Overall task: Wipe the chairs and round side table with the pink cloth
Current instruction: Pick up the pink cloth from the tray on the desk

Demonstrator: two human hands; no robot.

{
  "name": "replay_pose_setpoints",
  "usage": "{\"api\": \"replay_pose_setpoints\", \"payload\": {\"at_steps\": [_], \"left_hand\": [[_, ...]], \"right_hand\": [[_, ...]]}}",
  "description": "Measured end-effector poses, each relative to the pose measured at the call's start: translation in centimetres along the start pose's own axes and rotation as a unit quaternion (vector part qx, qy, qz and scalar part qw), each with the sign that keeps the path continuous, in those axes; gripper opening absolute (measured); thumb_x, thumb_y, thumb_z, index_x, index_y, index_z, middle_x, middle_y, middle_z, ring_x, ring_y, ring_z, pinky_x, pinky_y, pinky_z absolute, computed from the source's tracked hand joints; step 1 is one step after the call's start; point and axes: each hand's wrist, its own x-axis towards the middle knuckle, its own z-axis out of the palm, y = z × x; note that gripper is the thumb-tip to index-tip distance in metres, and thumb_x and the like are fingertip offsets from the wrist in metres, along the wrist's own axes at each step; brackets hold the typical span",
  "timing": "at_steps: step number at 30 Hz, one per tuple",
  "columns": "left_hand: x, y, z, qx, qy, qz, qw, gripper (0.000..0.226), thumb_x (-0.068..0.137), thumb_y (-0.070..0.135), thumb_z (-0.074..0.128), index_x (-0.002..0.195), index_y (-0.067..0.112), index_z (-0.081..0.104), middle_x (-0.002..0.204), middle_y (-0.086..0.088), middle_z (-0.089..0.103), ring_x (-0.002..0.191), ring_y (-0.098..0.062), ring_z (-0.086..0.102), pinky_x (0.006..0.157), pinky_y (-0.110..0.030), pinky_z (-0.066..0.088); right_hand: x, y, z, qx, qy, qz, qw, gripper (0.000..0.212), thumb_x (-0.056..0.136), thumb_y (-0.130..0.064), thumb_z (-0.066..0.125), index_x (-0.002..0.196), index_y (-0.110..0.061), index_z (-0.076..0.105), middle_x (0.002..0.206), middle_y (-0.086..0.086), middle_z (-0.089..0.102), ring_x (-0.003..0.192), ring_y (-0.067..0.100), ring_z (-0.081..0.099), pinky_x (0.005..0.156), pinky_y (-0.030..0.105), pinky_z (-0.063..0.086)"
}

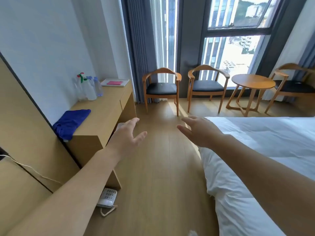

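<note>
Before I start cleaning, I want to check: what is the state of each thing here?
Pink cloth: folded flat on white tray, untouched.
Blue cloth: crumpled on wooden desk.
Clear plastic spray bottles: upright.
Upper glass window: tilted open.
Left hand: open, empty.
Right hand: open, empty.

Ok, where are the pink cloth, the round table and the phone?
pink cloth (114,82), head view, its middle.
round side table (253,81), head view, bare tabletop.
phone (109,195), head view, its keypad.

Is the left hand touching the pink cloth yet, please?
Apart: the head view shows the left hand in mid-air, the pink cloth far off in a tray.
</note>
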Motion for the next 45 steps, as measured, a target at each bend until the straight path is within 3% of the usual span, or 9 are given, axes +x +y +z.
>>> {"api": "replay_pose_setpoints", "payload": {"at_steps": [9, 22, 32, 40, 45], "left_hand": [[11.4, -0.3, 5.7, 0.017, -0.009, -0.041, 0.999, 0.059, 0.093, 0.045, 0.051, 0.144, 0.021, 0.032, 0.145, 0.001, 0.042, 0.131, -0.016, 0.038, 0.107, -0.037, 0.037], [25.5, -0.9, 11.1, 0.028, -0.009, -0.116, 0.993, 0.059, 0.093, 0.045, 0.05, 0.144, 0.02, 0.033, 0.148, 0.002, 0.038, 0.135, -0.015, 0.035, 0.108, -0.034, 0.033], [33.2, -5.6, 13.2, 0.002, -0.007, -0.139, 0.99, 0.057, 0.094, 0.042, 0.051, 0.143, 0.021, 0.034, 0.146, 0.003, 0.04, 0.133, -0.014, 0.038, 0.108, -0.038, 0.036], [43.8, -13.7, 12.4, -0.01, -0.018, -0.122, 0.992, 0.055, 0.094, 0.041, 0.051, 0.143, 0.021, 0.034, 0.145, 0.002, 0.041, 0.131, -0.017, 0.038, 0.108, -0.043, 0.037], [50.0, -18.9, 10.8, -0.014, -0.026, -0.107, 0.994, 0.056, 0.095, 0.039, 0.051, 0.144, 0.018, 0.034, 0.147, 0.001, 0.04, 0.133, -0.016, 0.037, 0.11, -0.036, 0.033]], "right_hand": [[11.7, 7.7, 2.6, 0.002, -0.028, -0.02, 0.999, 0.055, 0.099, -0.055, 0.031, 0.135, -0.017, 0.049, 0.138, 0.004, 0.053, 0.128, 0.026, 0.047, 0.103, 0.038, 0.037], [27.1, 17.4, 4.2, 0.023, -0.082, -0.053, 0.995, 0.056, 0.099, -0.057, 0.03, 0.136, -0.019, 0.048, 0.138, 0.005, 0.052, 0.125, 0.026, 0.049, 0.101, 0.038, 0.041], [36.4, 18.9, 6.9, 0.028, -0.104, -0.058, 0.993, 0.056, 0.101, -0.053, 0.029, 0.144, -0.02, 0.041, 0.143, 0.003, 0.048, 0.13, 0.024, 0.046, 0.104, 0.037, 0.04], [48.1, 16.4, 8.9, 0.011, -0.105, -0.047, 0.993, 0.049, 0.101, -0.051, 0.032, 0.129, -0.016, 0.051, 0.129, 0.006, 0.055, 0.117, 0.024, 0.054, 0.096, 0.035, 0.045], [55.6, 14.1, 9.6, 0.011, -0.112, -0.032, 0.993, 0.047, 0.102, -0.049, 0.033, 0.128, -0.015, 0.052, 0.127, 0.007, 0.056, 0.113, 0.024, 0.055, 0.093, 0.033, 0.046]]}}
